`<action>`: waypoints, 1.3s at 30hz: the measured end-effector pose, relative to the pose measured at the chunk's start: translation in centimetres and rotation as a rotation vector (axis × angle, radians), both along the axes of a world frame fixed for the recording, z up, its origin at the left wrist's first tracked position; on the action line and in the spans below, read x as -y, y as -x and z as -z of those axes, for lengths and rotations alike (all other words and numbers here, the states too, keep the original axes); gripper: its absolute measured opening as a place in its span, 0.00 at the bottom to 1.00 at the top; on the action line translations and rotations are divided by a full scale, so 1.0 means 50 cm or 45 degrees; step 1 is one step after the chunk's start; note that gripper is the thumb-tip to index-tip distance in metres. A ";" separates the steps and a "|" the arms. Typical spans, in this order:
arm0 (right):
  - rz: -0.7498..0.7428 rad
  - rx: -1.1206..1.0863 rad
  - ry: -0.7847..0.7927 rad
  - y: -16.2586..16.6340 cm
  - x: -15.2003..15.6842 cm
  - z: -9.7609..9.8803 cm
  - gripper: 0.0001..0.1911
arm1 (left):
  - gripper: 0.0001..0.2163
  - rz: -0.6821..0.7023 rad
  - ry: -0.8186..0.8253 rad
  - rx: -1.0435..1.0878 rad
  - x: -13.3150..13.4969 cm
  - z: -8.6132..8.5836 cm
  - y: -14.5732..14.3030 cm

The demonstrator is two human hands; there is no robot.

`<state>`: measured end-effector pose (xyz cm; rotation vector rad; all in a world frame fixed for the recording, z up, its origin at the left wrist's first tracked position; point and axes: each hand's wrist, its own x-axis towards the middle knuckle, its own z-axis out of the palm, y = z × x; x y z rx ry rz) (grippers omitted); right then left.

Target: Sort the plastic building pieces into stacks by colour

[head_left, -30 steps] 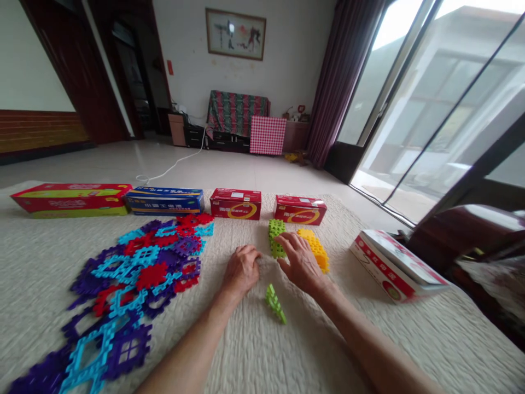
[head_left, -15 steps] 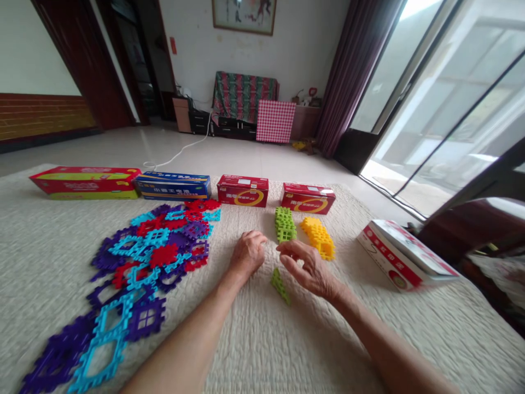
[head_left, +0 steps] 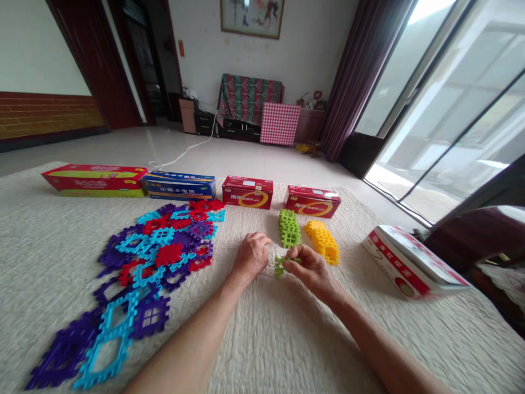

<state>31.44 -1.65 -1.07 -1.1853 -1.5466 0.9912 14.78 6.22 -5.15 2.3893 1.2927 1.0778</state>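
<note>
My right hand [head_left: 314, 273] pinches a light green plastic building tile [head_left: 280, 266] between thumb and fingers, just above the cloth. Its notched left end shows; the rest lies behind my fingers. My left hand [head_left: 251, 256] rests on the cloth to the left of that tile, fingers curled into a loose fist, and no piece shows in it. Beyond my right hand a row of green tiles [head_left: 289, 227] stands packed together. Beside it, to the right, is a similar row of yellow tiles [head_left: 322, 241].
A heap of purple, blue and red tiles [head_left: 168, 254] spreads across the left. Along the back stand a red and green box [head_left: 96, 183], a blue box [head_left: 180, 189] and two red boxes [head_left: 247, 194]. A white and red box [head_left: 410, 262] lies right, on the quilted cloth [head_left: 270, 339].
My right hand has closed on the green tile, which was lying on the cloth, and lifted it. My left hand has stayed about where it was. The view has shifted slightly.
</note>
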 end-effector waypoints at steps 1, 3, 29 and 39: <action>0.043 0.050 -0.047 -0.003 -0.002 0.003 0.09 | 0.16 -0.003 -0.003 0.003 0.000 0.000 0.000; 0.108 0.252 -0.136 -0.012 -0.004 0.006 0.06 | 0.16 -0.003 -0.007 0.010 0.000 0.002 0.000; 0.402 1.027 -0.527 -0.046 -0.058 0.019 0.13 | 0.15 0.032 -0.050 0.014 0.003 0.000 -0.001; 0.570 1.053 -0.669 -0.044 -0.054 0.018 0.09 | 0.16 0.042 -0.033 0.007 0.001 -0.001 -0.001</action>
